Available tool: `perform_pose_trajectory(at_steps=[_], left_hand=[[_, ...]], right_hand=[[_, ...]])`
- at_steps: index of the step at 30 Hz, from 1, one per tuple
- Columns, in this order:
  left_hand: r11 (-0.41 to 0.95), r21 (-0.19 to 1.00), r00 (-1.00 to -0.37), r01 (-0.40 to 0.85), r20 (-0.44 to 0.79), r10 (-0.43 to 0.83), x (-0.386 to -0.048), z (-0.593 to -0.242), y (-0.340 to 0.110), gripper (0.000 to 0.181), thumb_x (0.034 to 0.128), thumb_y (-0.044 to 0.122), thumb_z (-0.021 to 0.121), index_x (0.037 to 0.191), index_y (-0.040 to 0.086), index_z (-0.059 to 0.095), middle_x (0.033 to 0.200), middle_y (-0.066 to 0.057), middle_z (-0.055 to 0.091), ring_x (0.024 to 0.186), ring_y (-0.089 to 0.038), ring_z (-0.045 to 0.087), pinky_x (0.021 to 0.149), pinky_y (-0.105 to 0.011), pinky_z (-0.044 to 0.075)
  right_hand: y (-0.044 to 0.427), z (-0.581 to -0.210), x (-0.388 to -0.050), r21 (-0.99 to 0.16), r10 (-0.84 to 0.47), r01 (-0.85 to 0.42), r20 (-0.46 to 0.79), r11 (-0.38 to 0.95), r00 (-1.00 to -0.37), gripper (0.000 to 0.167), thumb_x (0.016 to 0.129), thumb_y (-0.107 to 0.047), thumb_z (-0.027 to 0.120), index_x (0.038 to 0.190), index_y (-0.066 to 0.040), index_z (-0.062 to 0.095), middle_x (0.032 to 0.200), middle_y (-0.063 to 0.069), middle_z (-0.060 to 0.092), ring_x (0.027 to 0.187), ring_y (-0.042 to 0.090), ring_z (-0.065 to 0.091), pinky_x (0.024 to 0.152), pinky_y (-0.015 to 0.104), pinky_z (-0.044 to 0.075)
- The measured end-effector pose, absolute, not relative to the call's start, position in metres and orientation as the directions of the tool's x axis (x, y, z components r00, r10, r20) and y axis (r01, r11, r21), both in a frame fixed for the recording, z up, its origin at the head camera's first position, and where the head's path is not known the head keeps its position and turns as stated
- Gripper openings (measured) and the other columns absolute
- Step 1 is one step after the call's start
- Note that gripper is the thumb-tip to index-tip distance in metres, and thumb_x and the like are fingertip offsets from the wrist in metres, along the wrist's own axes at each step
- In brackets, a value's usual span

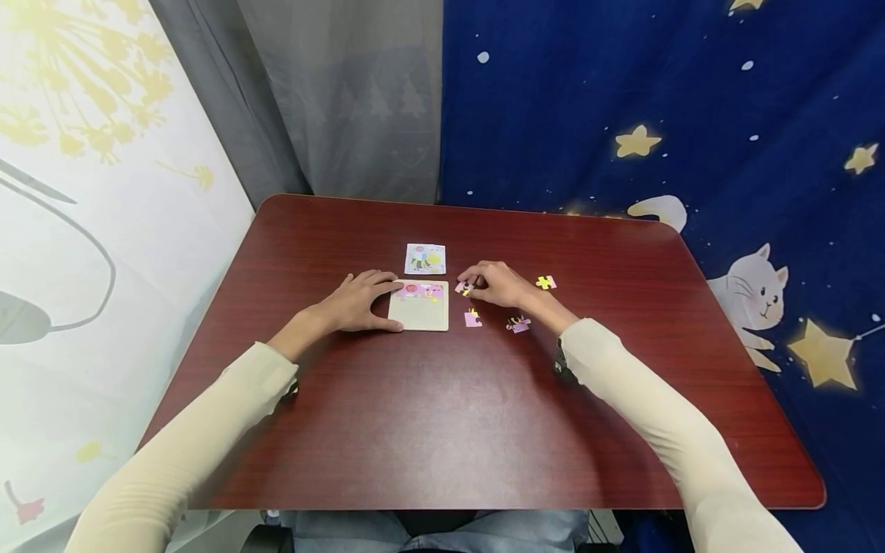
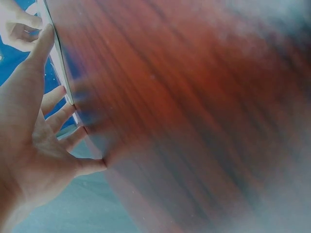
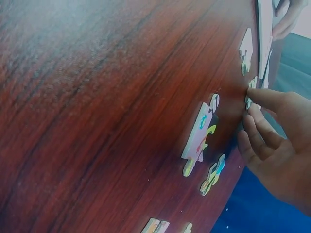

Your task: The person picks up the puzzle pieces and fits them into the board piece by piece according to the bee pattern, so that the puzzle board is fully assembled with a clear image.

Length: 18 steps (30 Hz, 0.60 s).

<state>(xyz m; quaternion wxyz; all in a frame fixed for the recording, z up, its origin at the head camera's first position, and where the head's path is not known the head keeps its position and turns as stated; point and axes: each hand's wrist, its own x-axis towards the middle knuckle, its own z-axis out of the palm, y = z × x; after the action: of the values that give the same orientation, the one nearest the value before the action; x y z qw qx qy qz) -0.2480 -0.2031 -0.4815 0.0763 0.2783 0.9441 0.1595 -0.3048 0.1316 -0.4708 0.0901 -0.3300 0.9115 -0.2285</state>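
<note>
A light puzzle tray (image 1: 419,316) lies on the table with pink pieces (image 1: 420,291) fitted along its far side. My left hand (image 1: 359,302) spans the tray's left side, thumb by the near corner and index finger by the far one, with its fingers spread and fairly straight in the left wrist view. To the right of the tray, my right hand (image 1: 502,285) pinches a puzzle piece (image 1: 464,288) between thumb and fingers, low at the tabletop. A pink and yellow piece (image 1: 473,318) and a pink piece with dark marks (image 1: 518,324) lie nearer to me.
Behind the tray lies a picture card (image 1: 425,259) with a bee on it. A yellow piece (image 1: 546,283) sits beyond my right wrist. The brown table (image 1: 415,430) has rounded corners, with curtains at its far side and right.
</note>
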Motion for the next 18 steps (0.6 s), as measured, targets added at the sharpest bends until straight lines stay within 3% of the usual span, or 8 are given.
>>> perform_pose_trajectory(at_steps=[6, 14, 18], left_hand=[[0.791, 0.349, -0.832, 0.502, -0.056, 0.552, -0.2484, -0.4827, -0.2030, 0.096, 0.0819, 0.067, 0.079, 0.158, 0.018, 0.046, 0.161, -0.010, 0.040, 0.151, -0.036, 0.031, 0.116, -0.076, 0.018], [0.793, 0.346, -0.833, 0.500, -0.059, 0.551, -0.2502, -0.4830, -0.2029, 0.096, 0.0818, 0.068, 0.078, 0.158, 0.019, 0.046, 0.161, -0.009, 0.040, 0.151, -0.035, 0.031, 0.117, -0.075, 0.018], [0.794, 0.348, -0.833, 0.499, -0.060, 0.550, -0.2505, -0.4834, -0.2026, 0.096, 0.0815, 0.068, 0.078, 0.158, 0.019, 0.046, 0.161, -0.009, 0.040, 0.151, -0.035, 0.030, 0.116, -0.075, 0.018]], right_hand=[[0.1335, -0.4718, -0.3061, -0.476, -0.645, -0.561, -0.017, 0.678, -0.764, 0.036, 0.095, 0.001, 0.071, 0.130, -0.008, 0.071, 0.116, 0.011, 0.070, 0.108, 0.024, 0.067, 0.096, 0.036, 0.055], [0.1356, -0.4697, -0.3039, -0.450, -0.614, -0.533, -0.043, 0.716, -0.788, 0.039, 0.094, -0.021, 0.080, 0.131, -0.010, 0.073, 0.118, 0.010, 0.068, 0.107, 0.023, 0.065, 0.096, 0.039, 0.054], [0.1366, -0.4697, -0.3033, -0.455, -0.617, -0.531, -0.052, 0.715, -0.785, 0.038, 0.094, -0.022, 0.080, 0.129, -0.011, 0.074, 0.114, 0.011, 0.067, 0.103, 0.022, 0.064, 0.092, 0.038, 0.054]])
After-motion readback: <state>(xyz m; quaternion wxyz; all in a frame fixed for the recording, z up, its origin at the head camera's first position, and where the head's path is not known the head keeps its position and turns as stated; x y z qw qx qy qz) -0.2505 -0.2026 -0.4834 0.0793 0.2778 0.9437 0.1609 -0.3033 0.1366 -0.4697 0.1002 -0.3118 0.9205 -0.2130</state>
